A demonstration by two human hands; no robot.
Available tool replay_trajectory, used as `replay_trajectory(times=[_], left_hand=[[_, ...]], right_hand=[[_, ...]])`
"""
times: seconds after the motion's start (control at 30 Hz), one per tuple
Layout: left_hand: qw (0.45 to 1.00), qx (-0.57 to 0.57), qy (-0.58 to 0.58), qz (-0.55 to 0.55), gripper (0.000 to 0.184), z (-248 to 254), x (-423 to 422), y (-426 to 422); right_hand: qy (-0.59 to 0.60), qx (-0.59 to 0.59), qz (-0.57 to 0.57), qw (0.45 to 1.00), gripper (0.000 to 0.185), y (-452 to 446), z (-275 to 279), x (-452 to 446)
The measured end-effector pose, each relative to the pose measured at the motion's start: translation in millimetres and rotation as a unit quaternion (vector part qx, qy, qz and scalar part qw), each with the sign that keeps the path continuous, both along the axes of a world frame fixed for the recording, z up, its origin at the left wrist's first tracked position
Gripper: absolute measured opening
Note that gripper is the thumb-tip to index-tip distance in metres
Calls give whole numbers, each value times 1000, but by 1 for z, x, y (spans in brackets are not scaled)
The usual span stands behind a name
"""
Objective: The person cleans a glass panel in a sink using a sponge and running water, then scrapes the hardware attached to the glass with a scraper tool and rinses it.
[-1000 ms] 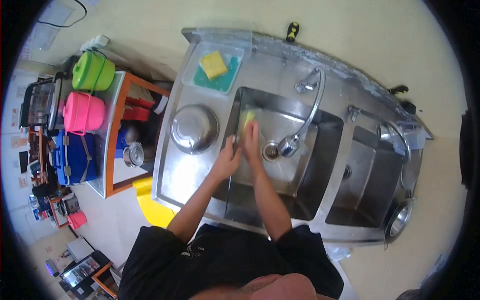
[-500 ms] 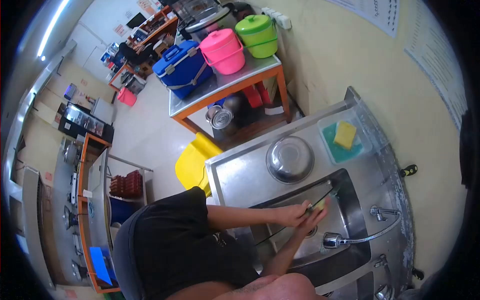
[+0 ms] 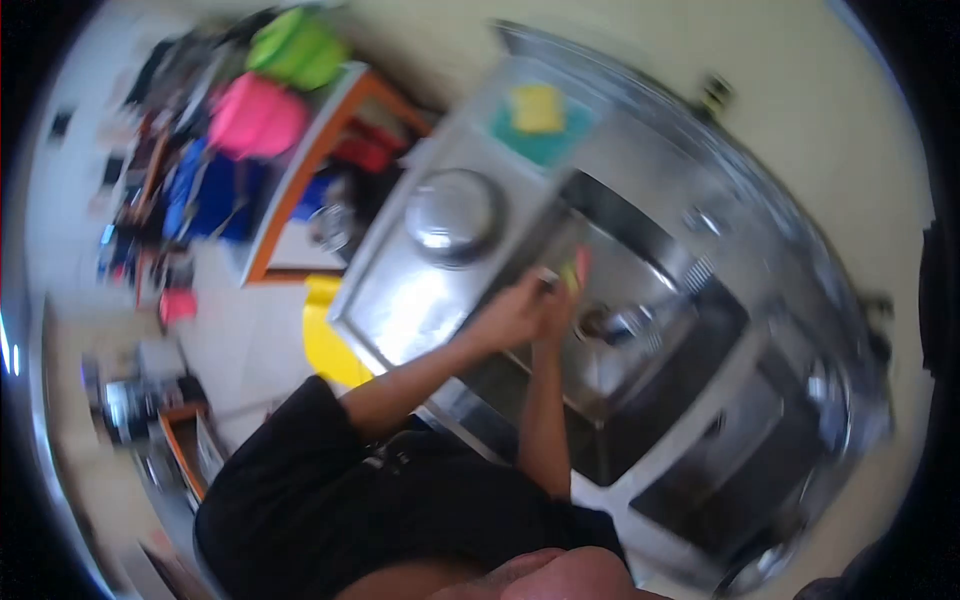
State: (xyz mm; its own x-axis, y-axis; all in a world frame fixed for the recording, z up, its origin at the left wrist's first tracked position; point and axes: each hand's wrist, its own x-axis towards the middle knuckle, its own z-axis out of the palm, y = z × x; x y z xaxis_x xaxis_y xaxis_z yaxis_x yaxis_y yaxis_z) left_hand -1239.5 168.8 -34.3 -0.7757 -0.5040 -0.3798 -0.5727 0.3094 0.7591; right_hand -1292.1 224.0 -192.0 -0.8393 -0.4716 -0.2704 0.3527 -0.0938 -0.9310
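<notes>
My left hand (image 3: pixel 515 312) is closed above the sink basin, its fingers close against my right hand. What it grips is smeared by motion; a small dark end shows at its fingertips. My right hand (image 3: pixel 554 316) is closed beside it, around a small yellow-green and pink thing (image 3: pixel 578 268) whose kind I cannot make out. Both hands are over the left part of the steel sink basin (image 3: pixel 620 235). Below and to the right of them, a shiny metal faucet head (image 3: pixel 632 322) hangs blurred over the basin.
An upturned metal bowl (image 3: pixel 453 215) lies on the drainboard (image 3: pixel 385 310). Behind it a yellow sponge (image 3: pixel 538 108) sits in a clear tray with green liquid (image 3: pixel 545 145). A second basin (image 3: pixel 710 465) is at right. A yellow chair (image 3: pixel 325 340) and a table with pink bucket (image 3: pixel 258 115) stand left.
The view has swung, and the sink now fills more of it. My hands have come closer together. The long thin dark rod seen between them earlier no longer shows clearly.
</notes>
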Motion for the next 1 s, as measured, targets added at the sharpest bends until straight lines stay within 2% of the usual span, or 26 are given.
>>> replay_trajectory(times=[0.03, 0.07, 0.1, 0.2, 0.27, 0.33, 0.4, 0.43, 0.5, 0.53, 0.57, 0.67, 0.7, 0.77, 0.83, 0.93, 1.0], left_hand=[[997, -1, 77, -15, 32, -18, 3, -5], [995, -32, 83, -50, 31, -38, 6, -11], [993, -17, 104, -49, 42, -30, 2, -10], [994, 72, 86, 6, 40, -22, -1, 1], [992, 93, 81, 26, 38, -11, -2, 7], [991, 88, 96, 34, 37, -13, -4, 7], [990, 55, 126, 25, 36, -26, 3, 5], [995, -32, 86, -39, 37, 7, -10, 10], [999, 8, 23, -39, 38, 8, -10, 8], [999, 24, -6, -41, 38, 7, -11, 6], [990, 124, 73, 11, 38, -6, -8, 10], [994, 91, 66, -19, 38, -3, -12, 18], [992, 106, 74, 4, 38, -3, -13, 23], [993, 103, 64, -2, 38, -5, -13, 22], [992, 103, 72, 0, 38, -4, -12, 23], [996, 53, 63, -24, 38, -2, -15, 24], [999, 4, 14, -50, 40, 12, -17, 27]], right_hand=[[23, 9, -23, 999, 52, -14, -11, -33], [18, 25, -40, 999, 52, -23, -28, -65], [-17, 50, -52, 997, 52, -24, -50, -87], [-161, 131, -46, 977, 52, -2, -99, -76], [-215, 156, -13, 964, 52, 16, -83, -30], [-209, 136, 12, 968, 52, 28, -25, 3], [-149, 88, 28, 984, 53, 31, 39, 16], [-34, 44, 8, 998, 54, 27, 55, 18], [211, -50, -39, 976, 56, 17, 66, 12], [238, -59, -53, 968, 56, 7, 50, -18], [220, -52, -57, 973, 55, -3, 24, -51], [61, 33, -25, 997, 54, -24, -78, -126], [18, 57, -8, 998, 53, -26, -102, -133], [-15, 54, 3, 998, 52, -23, -118, -129], [12, -4, -21, 1000, 51, -21, -87, -117], [108, -142, -74, 981, 50, -11, 21, -91], [156, -153, -60, 974, 50, 5, 69, -61]])
